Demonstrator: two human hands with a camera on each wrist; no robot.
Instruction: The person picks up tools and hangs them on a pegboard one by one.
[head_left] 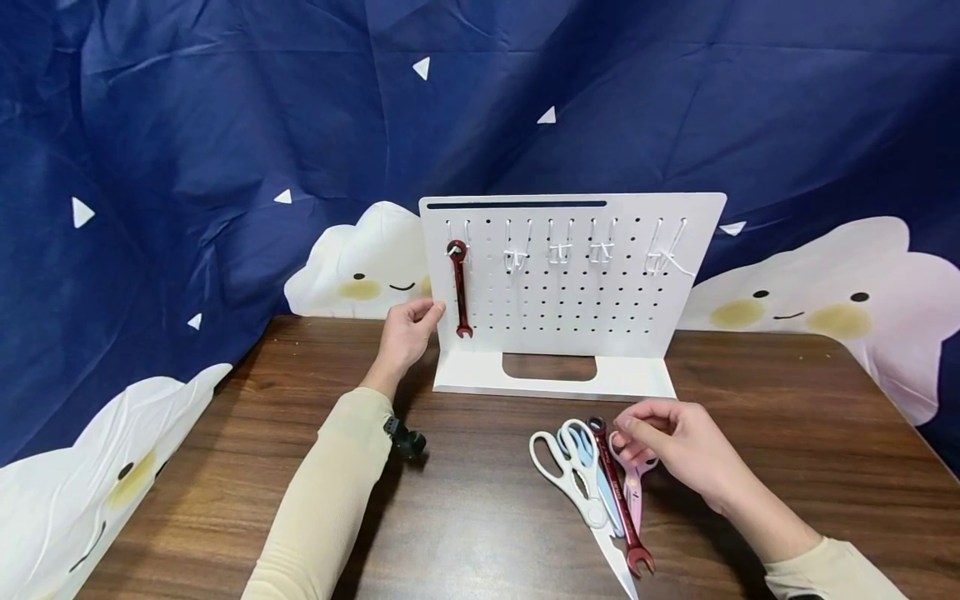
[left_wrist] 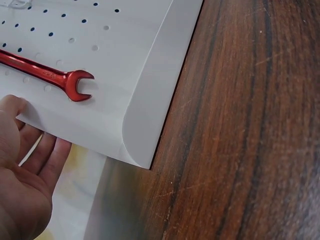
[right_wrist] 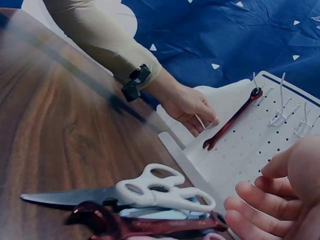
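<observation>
Tan sleeve [head_left: 322, 508] at front. L hand [head_left: 407, 333] pinches board [head_left: 555, 343] edge, prob. to keep it still. 1st wrench [head_left: 461, 296] hangs by its ring on hook [head_left: 449, 233]. R hand [head_left: 686, 446], fingers loosely bent, holds nothing, over pink scissors [head_left: 634, 493] beside 2nd wrench [head_left: 615, 487].

Before me, brown wood-grain table [head_left: 465, 525], light sheen at near middle. Beyond it I see creased dark blue cloth [head_left: 480, 142], dotted with small white triangles [head_left: 82, 212]. Printed on it: smiling far-left cloud [head_left: 375, 250], far-right cloud [head_left: 832, 287] with yellow cheeks, near-left cloud [head_left: 97, 471] along table's left edge.
</observation>
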